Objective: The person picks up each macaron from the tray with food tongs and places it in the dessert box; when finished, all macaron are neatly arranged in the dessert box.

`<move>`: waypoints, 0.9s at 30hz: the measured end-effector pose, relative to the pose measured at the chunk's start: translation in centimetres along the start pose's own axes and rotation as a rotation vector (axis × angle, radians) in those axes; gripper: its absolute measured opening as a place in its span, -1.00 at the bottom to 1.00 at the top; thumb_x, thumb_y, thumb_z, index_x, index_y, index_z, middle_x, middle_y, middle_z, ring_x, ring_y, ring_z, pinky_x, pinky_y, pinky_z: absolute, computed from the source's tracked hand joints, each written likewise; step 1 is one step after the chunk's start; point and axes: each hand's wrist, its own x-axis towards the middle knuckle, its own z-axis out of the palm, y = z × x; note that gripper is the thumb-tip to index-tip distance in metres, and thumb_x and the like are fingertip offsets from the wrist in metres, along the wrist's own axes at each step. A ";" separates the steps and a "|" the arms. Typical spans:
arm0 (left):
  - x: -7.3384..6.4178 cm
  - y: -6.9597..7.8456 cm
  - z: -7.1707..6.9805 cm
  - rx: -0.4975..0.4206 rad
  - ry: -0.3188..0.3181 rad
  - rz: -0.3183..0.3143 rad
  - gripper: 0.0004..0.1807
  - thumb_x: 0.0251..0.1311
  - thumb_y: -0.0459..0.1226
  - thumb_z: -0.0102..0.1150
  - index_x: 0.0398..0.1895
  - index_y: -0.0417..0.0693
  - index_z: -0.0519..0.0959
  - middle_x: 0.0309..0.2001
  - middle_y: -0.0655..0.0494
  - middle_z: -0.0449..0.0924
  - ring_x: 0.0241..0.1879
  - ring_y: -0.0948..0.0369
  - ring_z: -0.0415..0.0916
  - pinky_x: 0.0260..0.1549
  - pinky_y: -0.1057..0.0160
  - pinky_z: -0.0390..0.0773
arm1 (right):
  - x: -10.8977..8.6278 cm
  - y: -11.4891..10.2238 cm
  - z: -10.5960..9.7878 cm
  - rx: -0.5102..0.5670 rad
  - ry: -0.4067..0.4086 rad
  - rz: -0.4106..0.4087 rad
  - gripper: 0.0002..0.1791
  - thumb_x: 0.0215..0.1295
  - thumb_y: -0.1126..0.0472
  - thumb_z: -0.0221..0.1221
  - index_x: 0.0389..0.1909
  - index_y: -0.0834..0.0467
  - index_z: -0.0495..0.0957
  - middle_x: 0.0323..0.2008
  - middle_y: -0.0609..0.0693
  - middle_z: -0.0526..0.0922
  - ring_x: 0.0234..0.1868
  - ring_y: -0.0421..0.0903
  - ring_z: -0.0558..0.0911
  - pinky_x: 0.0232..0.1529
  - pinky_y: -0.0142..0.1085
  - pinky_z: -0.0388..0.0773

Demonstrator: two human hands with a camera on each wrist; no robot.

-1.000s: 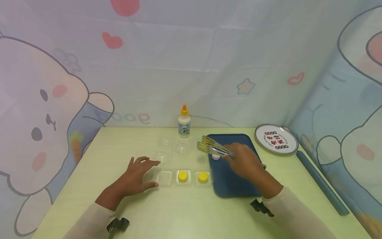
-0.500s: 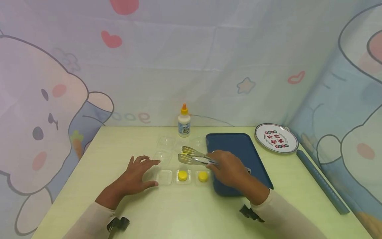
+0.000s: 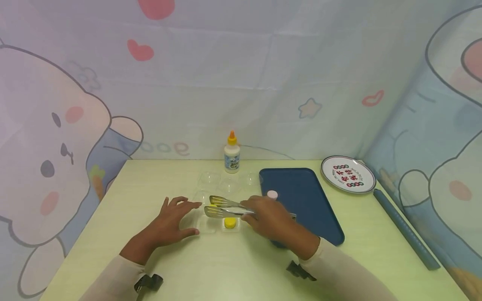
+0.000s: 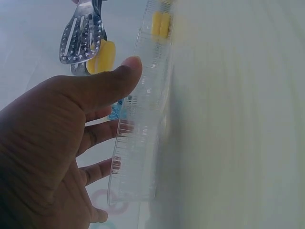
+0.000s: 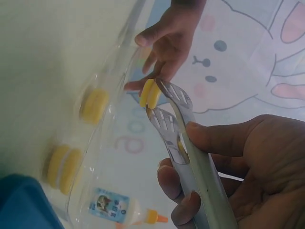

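My right hand point(image 3: 273, 219) grips metal serving tongs point(image 5: 202, 176), whose slotted tips pinch a yellow macaron point(image 5: 150, 93). In the head view the tongs reach left, over the row of clear plastic boxes. Beside the leftmost box point(image 4: 136, 157), which has nothing in it, my left hand point(image 3: 171, 223) lies with fingers spread, thumb at its near side and fingertips toward its raised lid. A second yellow macaron point(image 3: 230, 223) sits in the middle box; another point(image 5: 64, 169) rests in the box by the tray, mostly covered by my right hand in the head view.
A dark blue tray point(image 3: 316, 209) on the right bears a pale pink macaron point(image 3: 272, 195). A glue bottle point(image 3: 232, 159) stands behind the boxes' clear lids point(image 3: 229, 186). Farther right are a white plate point(image 3: 348, 174) with red lettering and a blue-grey roll point(image 3: 406, 230).
My right hand has carried the tongs and yellow macaron left from the tray toward the leftmost box. The pink macaron is uncovered again. My left hand has stayed in place.
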 end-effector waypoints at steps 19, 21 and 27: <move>0.0 0.1 -0.2 -0.006 0.000 0.000 -0.15 0.17 -0.04 0.64 0.53 0.00 0.52 0.43 0.01 0.65 0.53 -0.25 0.36 0.45 -0.77 -0.11 | 2.0 -1.8 1.8 -0.140 -0.111 -0.030 -0.67 0.47 0.11 0.41 0.19 0.07 0.77 -0.04 -0.04 0.83 -0.04 -0.06 0.79 -0.14 -0.15 0.72; 0.0 0.2 -0.1 -0.003 0.005 0.009 -0.14 0.17 -0.05 0.64 0.53 -0.01 0.52 0.42 0.01 0.65 0.52 -0.25 0.37 0.44 -0.78 -0.09 | 2.0 -1.9 2.0 -0.165 -0.122 -0.031 -0.66 0.48 0.09 0.40 0.20 0.06 0.77 -0.02 -0.05 0.83 -0.02 -0.07 0.79 -0.14 -0.16 0.73; 0.0 0.3 -0.1 -0.002 0.013 0.021 -0.16 0.19 -0.03 0.63 0.53 -0.01 0.53 0.42 0.02 0.65 0.50 -0.26 0.38 0.42 -0.79 -0.07 | 2.2 -2.0 2.4 -0.197 -0.120 -0.040 -0.68 0.47 0.09 0.42 0.17 0.06 0.78 -0.04 -0.05 0.83 -0.04 -0.07 0.80 -0.16 -0.16 0.74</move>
